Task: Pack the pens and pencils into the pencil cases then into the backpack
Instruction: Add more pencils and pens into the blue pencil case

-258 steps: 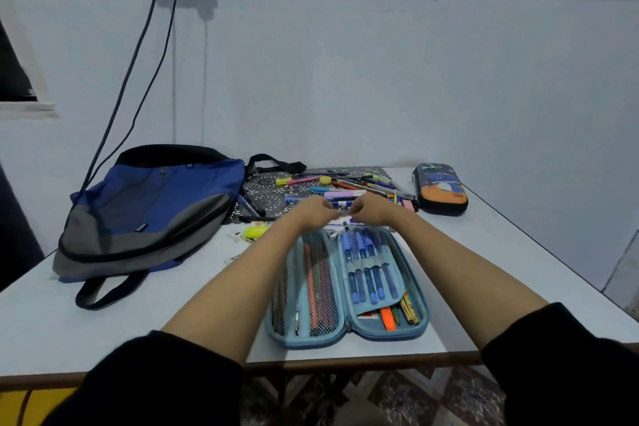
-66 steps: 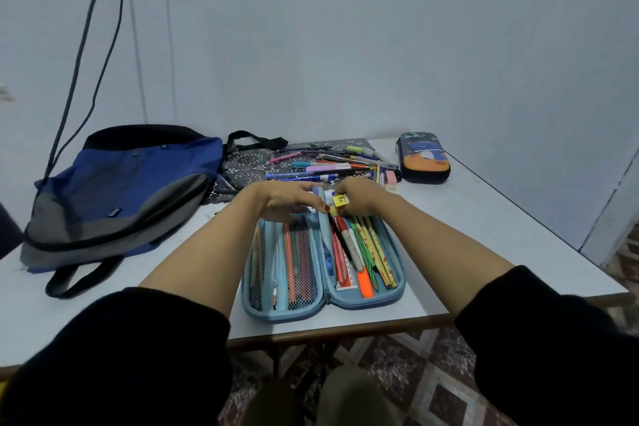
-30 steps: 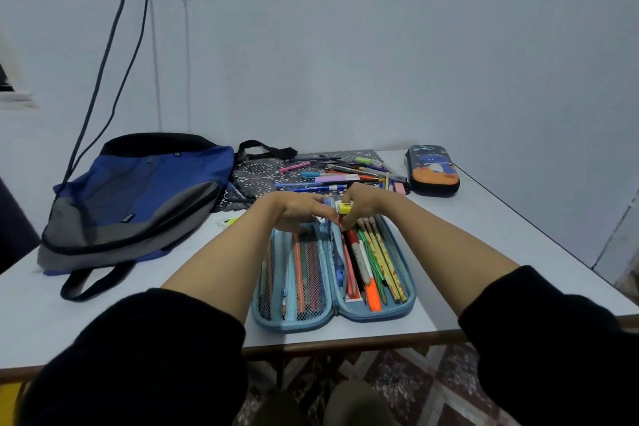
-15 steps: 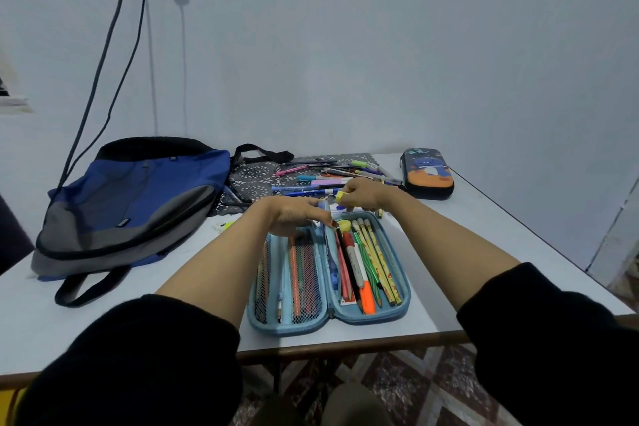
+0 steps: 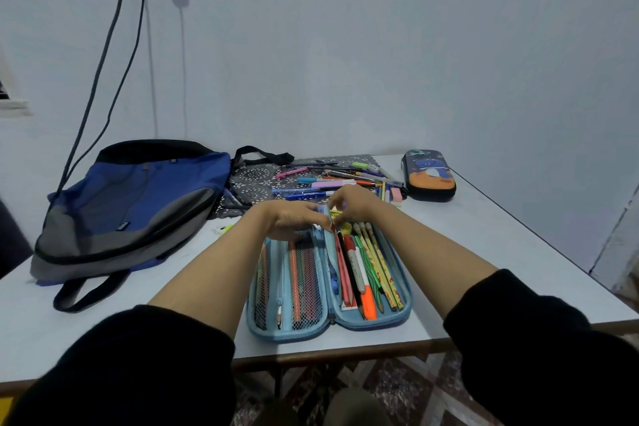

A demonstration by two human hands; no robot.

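Observation:
A light blue pencil case (image 5: 397, 316) lies open near the table's front edge. Its left half is a mesh pocket with pencils inside. Its right half holds pens, yellow pencils and an orange highlighter (image 5: 369, 303). My left hand (image 5: 294, 218) grips the top of the case's middle flap (image 5: 328, 252) and holds it upright. My right hand (image 5: 356, 201) is at the far end of the case and pinches a small yellow item (image 5: 334, 214). Loose pens and pencils (image 5: 328, 180) lie on a patterned dark mat behind my hands. The blue and grey backpack (image 5: 131, 211) lies flat at the left.
A dark pencil case with an orange picture (image 5: 428, 175) lies shut at the back right. A pink eraser (image 5: 396, 195) sits beside the loose pens. A yellow highlighter (image 5: 224, 227) lies next to the backpack. Two cables hang down the wall behind the backpack.
The middle flap was turned from the right half to upright, uncovering the pens beneath. My right hand drew the small yellow item back from the pen pile to the case's far end.

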